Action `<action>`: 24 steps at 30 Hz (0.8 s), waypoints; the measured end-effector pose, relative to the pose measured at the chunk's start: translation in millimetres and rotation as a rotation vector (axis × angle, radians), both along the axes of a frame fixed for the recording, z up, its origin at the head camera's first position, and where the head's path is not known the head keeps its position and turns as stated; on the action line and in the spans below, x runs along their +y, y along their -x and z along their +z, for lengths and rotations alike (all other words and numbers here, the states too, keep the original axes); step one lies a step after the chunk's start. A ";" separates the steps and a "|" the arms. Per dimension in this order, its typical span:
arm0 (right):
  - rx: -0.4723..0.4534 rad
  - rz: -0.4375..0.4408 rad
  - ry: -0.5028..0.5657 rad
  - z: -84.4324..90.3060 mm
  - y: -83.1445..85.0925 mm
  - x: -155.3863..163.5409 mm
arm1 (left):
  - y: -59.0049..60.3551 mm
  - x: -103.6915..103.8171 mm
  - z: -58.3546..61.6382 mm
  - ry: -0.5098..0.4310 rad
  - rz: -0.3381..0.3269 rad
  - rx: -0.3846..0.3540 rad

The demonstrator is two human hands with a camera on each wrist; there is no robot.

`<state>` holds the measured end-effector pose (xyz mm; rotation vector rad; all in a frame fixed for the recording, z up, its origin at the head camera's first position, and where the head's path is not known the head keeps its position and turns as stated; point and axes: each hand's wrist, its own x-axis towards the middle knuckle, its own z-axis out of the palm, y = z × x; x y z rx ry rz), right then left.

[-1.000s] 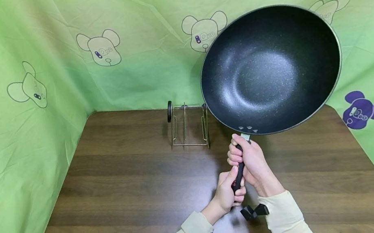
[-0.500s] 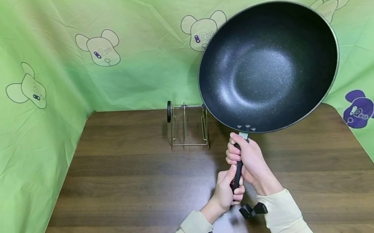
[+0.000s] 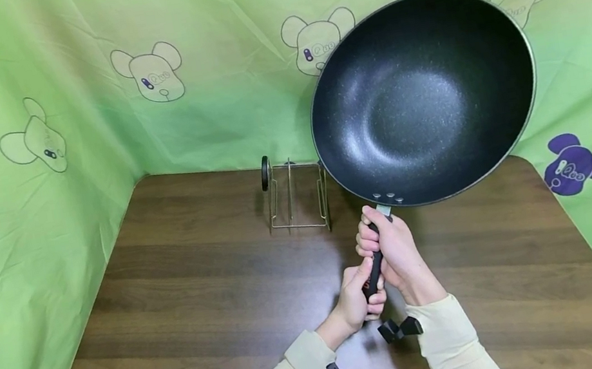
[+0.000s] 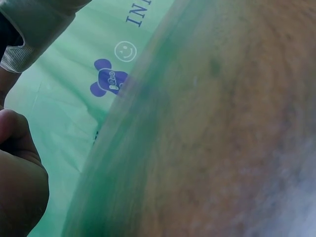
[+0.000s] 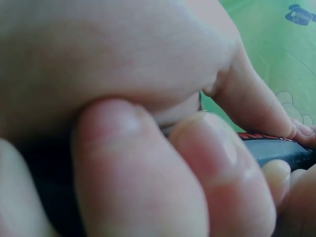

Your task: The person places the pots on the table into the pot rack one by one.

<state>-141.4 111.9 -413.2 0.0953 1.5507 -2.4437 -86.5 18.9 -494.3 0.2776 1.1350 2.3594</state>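
A large dark wok with a pale rim is held up, its speckled inside facing the head camera. Its black handle slants down and left from three rivets. My right hand grips that handle close to the pan, thumb lying along it. Lower down, around the handle's end, my left hand holds on, its thumb on top. The right wrist view shows curled fingers up close, with part of the handle at the right. In the left wrist view a hand shows at the left edge.
A thin wire rack with a black round part stands at the back of the wooden table, left of the wok. Green printed cloth hangs behind and at both sides. Each wrist carries a small black camera. A blurred brown surface fills much of the left wrist view.
The wok has risen slightly in the head view, its top edge most. The whole scene has shifted a little too. Both hands keep the same hold on the handle.
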 end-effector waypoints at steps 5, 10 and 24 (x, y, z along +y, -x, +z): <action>-0.008 -0.004 -0.005 -0.4 1.8 0.2 | 1.4 0.4 0.4 -0.002 -0.003 -0.007; -0.017 -0.008 -0.014 -1.5 2.6 0.7 | 1.3 0.4 1.3 -0.006 -0.004 -0.012; -0.021 -0.007 -0.020 0.2 0.7 0.8 | 0.6 1.2 -2.0 -0.003 -0.001 -0.008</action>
